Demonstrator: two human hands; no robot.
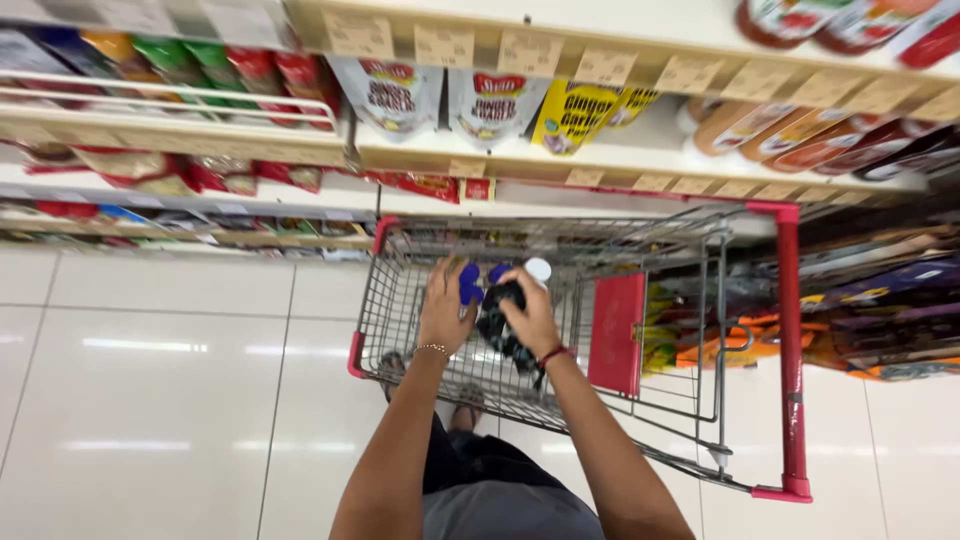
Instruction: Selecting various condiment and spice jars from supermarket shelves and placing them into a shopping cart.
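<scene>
Both hands are down inside the shopping cart (400, 300), close together over a cluster of bottles. Left hand (445, 310), thin bracelet at the wrist, is wrapped around a bottle with a blue cap (470, 283). Right hand (532, 315), red cord at the wrist, is clamped over the top of a dark bottle (497, 325); a second blue cap and a white cap (538, 269) show just past its fingers. Exact finger contact on the dark bottle is partly hidden by the hand itself.

The bottles sit low in the wire basket, toward its far end, touching or nearly touching one another. Judging from that, they are already in the cart but not let go: both grips are closed, so placing or arranging looks unfinished.

Cart has red trim, a red fold-down flap (616, 335) and a red handle bar (790, 350). Sandalled feet show through the mesh. White tiled floor (150, 400) to the left. Beyond the cart, store shelves (640, 160) carry hanging pouches, packets and sauce bottles, with price tags along the edges.
</scene>
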